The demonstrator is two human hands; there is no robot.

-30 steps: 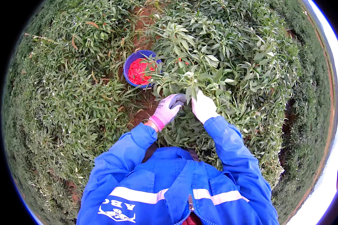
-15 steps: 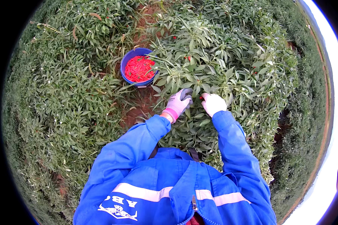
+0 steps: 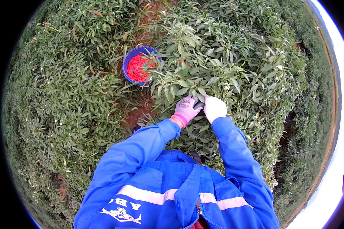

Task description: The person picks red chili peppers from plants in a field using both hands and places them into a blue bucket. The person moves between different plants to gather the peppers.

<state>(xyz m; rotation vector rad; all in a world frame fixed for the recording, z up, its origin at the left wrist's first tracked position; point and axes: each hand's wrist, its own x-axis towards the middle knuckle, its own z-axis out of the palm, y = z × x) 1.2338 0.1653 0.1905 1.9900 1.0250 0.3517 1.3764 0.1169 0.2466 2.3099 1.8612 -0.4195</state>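
Note:
My left hand (image 3: 187, 108), in a pale pink glove with a grey palm and a bright pink cuff, reaches into a leafy chili plant (image 3: 218, 61). Its fingers curl inward, their tips partly covered by leaves. Right beside it is my right hand (image 3: 216, 108) in a white glove, the fingers bent closed and nearly touching the left hand's. Whatever lies between the fingertips is hidden. Ahead and to the left stands a blue bucket (image 3: 126, 72), holding many red chili peppers (image 3: 139, 68); a few leaves overhang its right side.
Dense green plants (image 3: 76, 110) fill the left side. A strip of reddish soil (image 3: 143, 103) runs between the rows, with the bucket on it. A red chili (image 3: 182, 60) shows among the leaves ahead of my hands. Farther right, a dark gap (image 3: 288, 129) separates another row.
My hands have come closer together, the left moving slightly right. A bit of red beside my right fingers is now out of sight. Leaves now cover more of the bucket's right side.

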